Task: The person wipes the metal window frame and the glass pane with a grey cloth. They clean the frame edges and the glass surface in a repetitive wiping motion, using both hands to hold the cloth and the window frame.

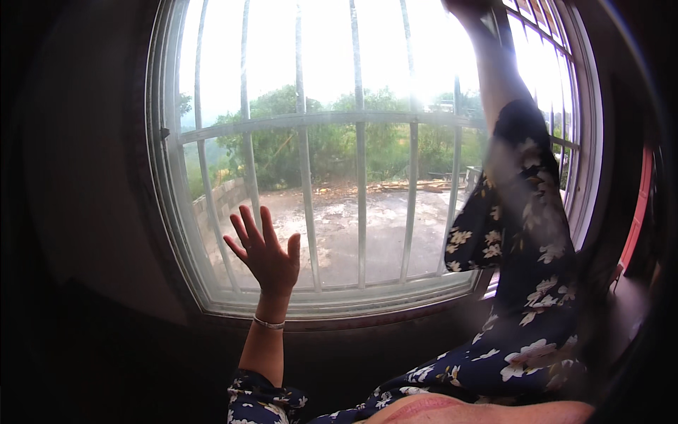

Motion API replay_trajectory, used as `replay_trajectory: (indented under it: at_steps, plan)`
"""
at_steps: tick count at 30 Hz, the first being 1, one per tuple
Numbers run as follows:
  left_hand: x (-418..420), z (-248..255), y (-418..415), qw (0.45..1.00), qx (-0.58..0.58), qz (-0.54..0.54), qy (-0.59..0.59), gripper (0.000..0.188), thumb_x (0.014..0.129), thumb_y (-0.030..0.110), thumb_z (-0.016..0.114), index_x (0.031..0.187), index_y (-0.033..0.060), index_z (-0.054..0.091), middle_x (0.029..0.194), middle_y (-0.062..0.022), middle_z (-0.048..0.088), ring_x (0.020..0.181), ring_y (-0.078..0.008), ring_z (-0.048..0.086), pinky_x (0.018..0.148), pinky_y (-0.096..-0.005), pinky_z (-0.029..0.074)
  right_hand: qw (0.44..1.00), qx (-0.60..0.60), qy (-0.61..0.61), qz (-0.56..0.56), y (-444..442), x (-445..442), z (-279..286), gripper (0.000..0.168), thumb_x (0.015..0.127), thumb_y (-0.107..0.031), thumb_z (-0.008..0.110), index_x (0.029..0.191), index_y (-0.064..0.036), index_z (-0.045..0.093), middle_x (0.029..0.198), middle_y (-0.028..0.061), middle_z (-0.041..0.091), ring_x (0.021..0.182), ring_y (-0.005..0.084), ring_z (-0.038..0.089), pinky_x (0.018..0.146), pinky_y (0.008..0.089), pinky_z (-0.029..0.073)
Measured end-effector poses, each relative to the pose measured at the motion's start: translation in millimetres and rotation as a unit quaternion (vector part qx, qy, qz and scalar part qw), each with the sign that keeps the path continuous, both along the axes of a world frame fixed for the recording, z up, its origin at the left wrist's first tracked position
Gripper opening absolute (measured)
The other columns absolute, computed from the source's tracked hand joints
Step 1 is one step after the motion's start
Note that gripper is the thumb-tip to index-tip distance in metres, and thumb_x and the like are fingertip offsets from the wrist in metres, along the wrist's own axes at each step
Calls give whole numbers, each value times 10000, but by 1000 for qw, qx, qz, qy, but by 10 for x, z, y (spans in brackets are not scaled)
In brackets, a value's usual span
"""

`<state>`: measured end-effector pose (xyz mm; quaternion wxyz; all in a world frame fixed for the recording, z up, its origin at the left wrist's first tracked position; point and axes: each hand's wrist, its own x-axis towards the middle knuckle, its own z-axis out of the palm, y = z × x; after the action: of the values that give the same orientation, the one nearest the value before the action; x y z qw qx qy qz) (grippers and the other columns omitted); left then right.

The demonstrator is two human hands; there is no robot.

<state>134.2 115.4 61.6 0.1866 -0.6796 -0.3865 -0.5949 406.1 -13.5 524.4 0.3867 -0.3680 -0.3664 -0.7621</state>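
Observation:
My left hand is raised with its fingers spread and nothing in it, in front of the lower left of a window pane; whether it touches the glass I cannot tell. A silver-coloured bracelet circles that wrist. My right arm, in a dark floral sleeve, reaches up to the top right of the window. Of my right hand only a dark part shows at the upper edge, so its fingers and anything in them are hidden.
Metal bars and a crossbar stand beyond the glass. The white window frame runs around the pane, and more barred window lies at right. Outside are a paved yard, a block wall and trees. A red panel is at far right.

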Motion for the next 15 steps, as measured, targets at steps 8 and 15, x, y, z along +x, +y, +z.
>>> replay_trajectory:
  at_steps: [8, 15]
  plan:
    - [45, 138, -178, 1000, -3, -12, -6, 737, 949, 602, 318, 1484, 98, 265, 1553, -206, 154, 1444, -384, 99, 1104, -614, -8, 956, 86, 39, -279, 762, -1683, -194, 88, 780, -124, 614, 764, -61, 672, 781, 49, 651, 786, 192, 635, 706, 337, 524]
    - [210, 278, -330, 999, 7, -38, -3, 732, 950, 600, 319, 1481, 98, 280, 1551, -198, 171, 1446, -369, 111, 1115, -590, -5, 850, -247, -389, 254, 1909, -1795, -379, 179, 778, -199, 621, 946, -176, 674, 876, 101, 660, 819, 254, 671, 646, 419, 545]
